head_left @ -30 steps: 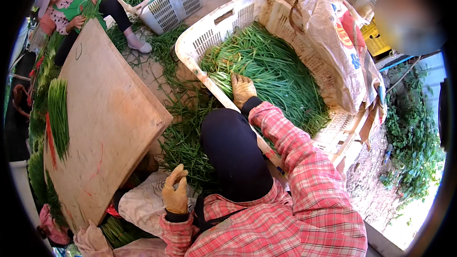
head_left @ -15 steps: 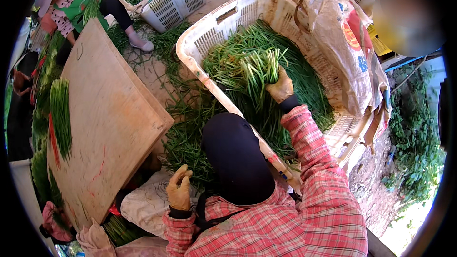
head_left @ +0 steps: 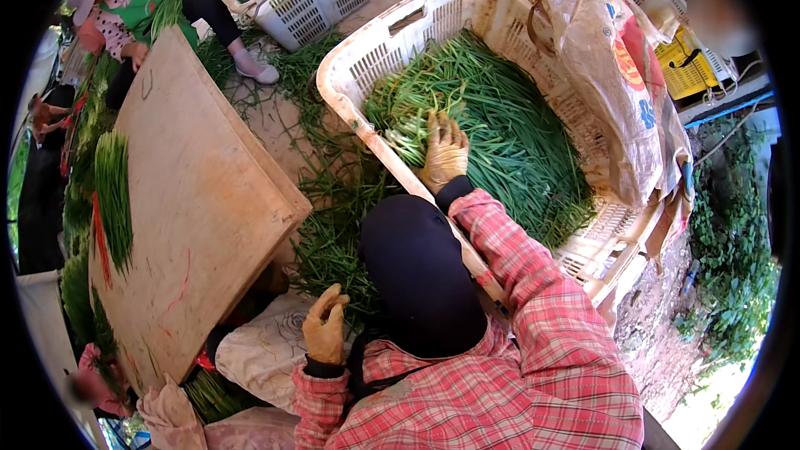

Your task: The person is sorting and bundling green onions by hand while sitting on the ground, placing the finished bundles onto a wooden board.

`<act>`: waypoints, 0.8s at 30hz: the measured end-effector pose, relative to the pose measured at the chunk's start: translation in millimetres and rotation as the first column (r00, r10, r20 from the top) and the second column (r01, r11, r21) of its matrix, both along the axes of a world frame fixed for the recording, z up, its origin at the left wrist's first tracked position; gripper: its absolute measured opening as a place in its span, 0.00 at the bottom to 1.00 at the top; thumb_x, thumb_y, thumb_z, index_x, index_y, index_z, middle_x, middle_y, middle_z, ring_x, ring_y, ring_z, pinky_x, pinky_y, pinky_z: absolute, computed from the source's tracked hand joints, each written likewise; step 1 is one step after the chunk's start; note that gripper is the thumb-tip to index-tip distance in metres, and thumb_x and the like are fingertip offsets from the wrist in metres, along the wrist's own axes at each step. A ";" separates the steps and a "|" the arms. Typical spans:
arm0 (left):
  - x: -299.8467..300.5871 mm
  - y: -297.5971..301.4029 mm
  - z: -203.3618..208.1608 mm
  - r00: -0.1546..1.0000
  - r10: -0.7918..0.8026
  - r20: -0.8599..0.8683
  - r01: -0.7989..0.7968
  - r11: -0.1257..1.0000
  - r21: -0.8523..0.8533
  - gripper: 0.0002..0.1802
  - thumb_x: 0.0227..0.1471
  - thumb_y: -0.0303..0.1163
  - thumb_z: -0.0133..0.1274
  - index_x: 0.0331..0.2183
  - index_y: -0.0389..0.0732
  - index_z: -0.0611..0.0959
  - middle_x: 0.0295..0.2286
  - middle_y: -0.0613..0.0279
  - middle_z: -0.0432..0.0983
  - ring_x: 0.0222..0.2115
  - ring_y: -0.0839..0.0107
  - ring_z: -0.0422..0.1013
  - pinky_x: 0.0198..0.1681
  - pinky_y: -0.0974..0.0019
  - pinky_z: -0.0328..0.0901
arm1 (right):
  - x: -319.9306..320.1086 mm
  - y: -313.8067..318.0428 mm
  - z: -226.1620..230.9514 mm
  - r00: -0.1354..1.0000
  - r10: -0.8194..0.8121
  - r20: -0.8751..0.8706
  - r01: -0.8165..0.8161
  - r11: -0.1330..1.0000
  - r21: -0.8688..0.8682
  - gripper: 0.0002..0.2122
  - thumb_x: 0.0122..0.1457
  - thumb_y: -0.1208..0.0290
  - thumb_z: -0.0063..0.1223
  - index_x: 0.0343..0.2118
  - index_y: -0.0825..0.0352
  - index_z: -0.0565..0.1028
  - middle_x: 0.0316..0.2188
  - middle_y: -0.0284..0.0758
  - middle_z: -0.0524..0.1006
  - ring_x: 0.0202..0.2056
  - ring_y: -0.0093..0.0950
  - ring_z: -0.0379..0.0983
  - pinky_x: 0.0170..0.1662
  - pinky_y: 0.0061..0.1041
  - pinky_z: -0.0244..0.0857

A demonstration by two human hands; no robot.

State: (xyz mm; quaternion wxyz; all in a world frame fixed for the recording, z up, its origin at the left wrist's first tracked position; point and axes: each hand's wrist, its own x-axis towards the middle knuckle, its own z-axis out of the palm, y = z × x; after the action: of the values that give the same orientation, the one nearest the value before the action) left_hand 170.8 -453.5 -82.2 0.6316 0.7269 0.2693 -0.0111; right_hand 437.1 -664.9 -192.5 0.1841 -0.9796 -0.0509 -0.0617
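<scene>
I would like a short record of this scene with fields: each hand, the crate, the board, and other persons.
right hand: gloved, resting flat on green stalks inside the crate
left hand: gloved, fingers curled, holding nothing, above a pale sack
crate: white plastic, slotted walls, filled with stalks
board: wooden, tilted, one small bunch on it
other person: seated top left, green apron

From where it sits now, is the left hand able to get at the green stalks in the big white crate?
Probably not without leaning: the left hand rests low by the white cloth, and the crate wall stands between. The right hand already lies on the stalks.
</scene>
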 end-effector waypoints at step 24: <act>82.3 7.1 65.9 0.961 -0.242 0.133 0.274 0.891 -0.361 0.31 0.54 0.52 0.43 0.43 0.31 0.75 0.30 0.55 0.77 0.28 0.73 0.72 0.27 0.75 0.63 | -43.1 -97.6 170.9 0.809 0.586 0.050 0.489 -0.718 0.495 0.17 0.61 0.59 0.35 0.49 0.60 0.65 0.47 0.40 0.70 0.47 0.39 0.68 0.51 0.48 0.60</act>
State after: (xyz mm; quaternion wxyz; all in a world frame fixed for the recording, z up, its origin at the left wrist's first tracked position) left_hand 253.2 -446.5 -16.3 0.7629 0.6214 0.1363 -0.1155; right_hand 394.0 -762.5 -21.6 0.9671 -0.0747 -0.0013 0.2430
